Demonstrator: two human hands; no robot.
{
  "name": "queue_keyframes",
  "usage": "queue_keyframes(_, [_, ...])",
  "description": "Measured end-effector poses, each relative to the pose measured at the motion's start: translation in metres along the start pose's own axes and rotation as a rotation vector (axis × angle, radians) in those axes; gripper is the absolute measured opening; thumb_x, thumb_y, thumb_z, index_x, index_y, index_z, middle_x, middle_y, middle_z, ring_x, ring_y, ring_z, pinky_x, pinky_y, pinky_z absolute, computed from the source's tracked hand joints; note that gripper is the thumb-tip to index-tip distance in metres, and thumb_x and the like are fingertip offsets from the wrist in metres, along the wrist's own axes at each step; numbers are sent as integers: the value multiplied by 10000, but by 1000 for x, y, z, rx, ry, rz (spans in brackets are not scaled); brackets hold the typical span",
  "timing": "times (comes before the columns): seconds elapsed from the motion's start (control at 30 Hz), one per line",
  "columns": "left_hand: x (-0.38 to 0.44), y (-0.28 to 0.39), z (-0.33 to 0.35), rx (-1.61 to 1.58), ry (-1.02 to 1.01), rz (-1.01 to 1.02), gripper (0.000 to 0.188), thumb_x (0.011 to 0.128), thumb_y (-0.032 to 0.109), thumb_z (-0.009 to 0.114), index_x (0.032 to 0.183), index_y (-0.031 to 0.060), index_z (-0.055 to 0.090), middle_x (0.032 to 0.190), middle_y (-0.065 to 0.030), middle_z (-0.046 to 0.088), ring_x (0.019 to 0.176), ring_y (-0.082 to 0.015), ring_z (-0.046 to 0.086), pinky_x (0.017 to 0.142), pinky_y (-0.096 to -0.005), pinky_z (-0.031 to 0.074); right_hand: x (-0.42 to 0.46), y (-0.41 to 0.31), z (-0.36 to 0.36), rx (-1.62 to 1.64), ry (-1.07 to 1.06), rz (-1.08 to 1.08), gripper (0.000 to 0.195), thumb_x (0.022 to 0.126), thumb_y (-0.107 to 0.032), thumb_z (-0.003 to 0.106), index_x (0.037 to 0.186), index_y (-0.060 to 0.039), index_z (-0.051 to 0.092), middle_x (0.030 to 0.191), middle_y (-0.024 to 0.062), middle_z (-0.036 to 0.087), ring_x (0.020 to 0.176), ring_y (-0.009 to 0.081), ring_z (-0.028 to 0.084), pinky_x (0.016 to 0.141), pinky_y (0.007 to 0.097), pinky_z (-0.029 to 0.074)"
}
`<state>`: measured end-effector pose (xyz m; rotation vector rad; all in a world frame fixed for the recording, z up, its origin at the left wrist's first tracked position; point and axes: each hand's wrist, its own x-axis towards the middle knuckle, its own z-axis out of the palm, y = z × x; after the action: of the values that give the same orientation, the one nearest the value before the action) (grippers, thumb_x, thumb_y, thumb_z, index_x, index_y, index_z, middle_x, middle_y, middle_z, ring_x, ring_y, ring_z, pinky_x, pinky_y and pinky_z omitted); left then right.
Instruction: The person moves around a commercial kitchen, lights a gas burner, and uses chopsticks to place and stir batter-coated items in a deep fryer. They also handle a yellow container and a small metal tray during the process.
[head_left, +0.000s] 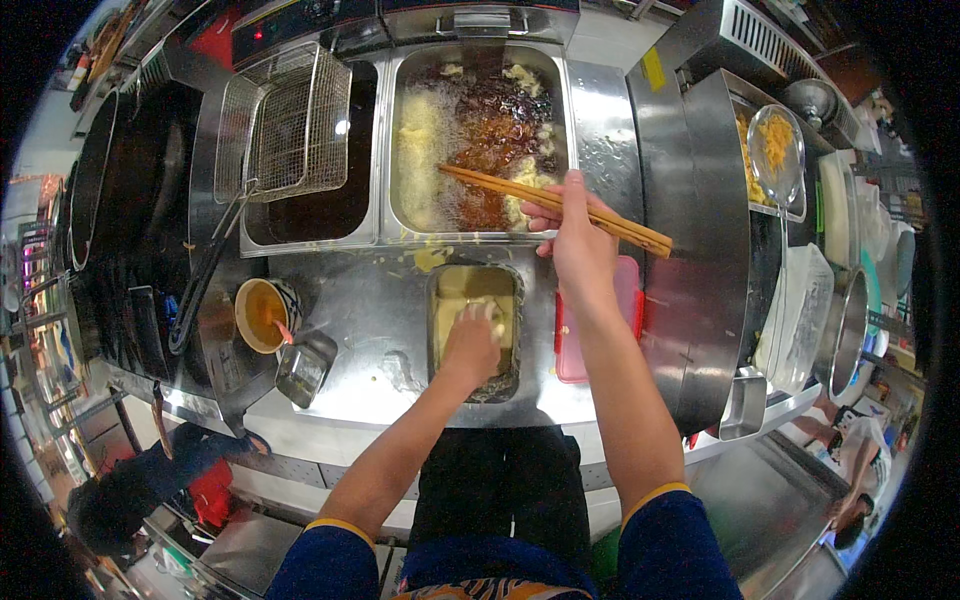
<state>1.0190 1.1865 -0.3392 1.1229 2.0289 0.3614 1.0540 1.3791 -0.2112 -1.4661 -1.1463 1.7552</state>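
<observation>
My right hand (581, 240) grips a pair of long wooden cooking chopsticks (495, 183). Their tips reach over the bubbling oil of a deep fryer vat (480, 150), where pale battered pieces (528, 180) float along the right side and foamy yellow batter (418, 135) spreads on the left. My left hand (472, 349) dips its fingers into pale yellow batter in a rectangular metal container (512, 371). Batter coats those fingertips, and whether they hold a piece of food is hidden. A pink lid with a red rim (574, 356) lies beside my right forearm.
A wire fry basket (296, 127) rests over the left vat (300, 221). Left on the counter stand a bowl of orange liquid (262, 315) and a small metal container (306, 367). At right, a mesh skimmer (778, 150) holds fried bits. Other people (150, 480) are nearby.
</observation>
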Motion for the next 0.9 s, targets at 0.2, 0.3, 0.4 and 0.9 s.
queue_keyframes(0.2, [7,47,-123,-220,245,64,304,864,106,599,1154,22,569,1096,-256,633,1066,-398,609,909,-456,472,1,-1,-3,-21,2,-15,493,987,-471,511,1017,3,641,808,91,716,667,97,626,518,240,478])
queue_keyframes(0.3, [42,45,-178,-228,455,46,315,884,143,580,1179,33,594,1096,-245,648,1074,-386,615,909,-459,472,-3,-5,0,-28,-10,-34,487,985,-461,521,1007,10,642,802,87,716,664,96,626,533,242,477])
queue_keyframes(0.4, [86,23,-211,-121,419,70,303,919,141,531,1173,0,617,966,-160,702,906,-257,674,831,-360,500,-5,-6,2,-47,-22,-50,468,988,-447,523,997,5,645,786,78,713,659,91,622,561,243,479])
queue_keyframes(0.9, [114,12,-230,369,354,79,239,744,85,707,976,30,726,943,-233,687,912,-402,662,843,-451,522,-13,-1,-1,-122,-58,-212,501,1008,-428,470,875,14,663,739,85,699,640,127,622,618,287,491])
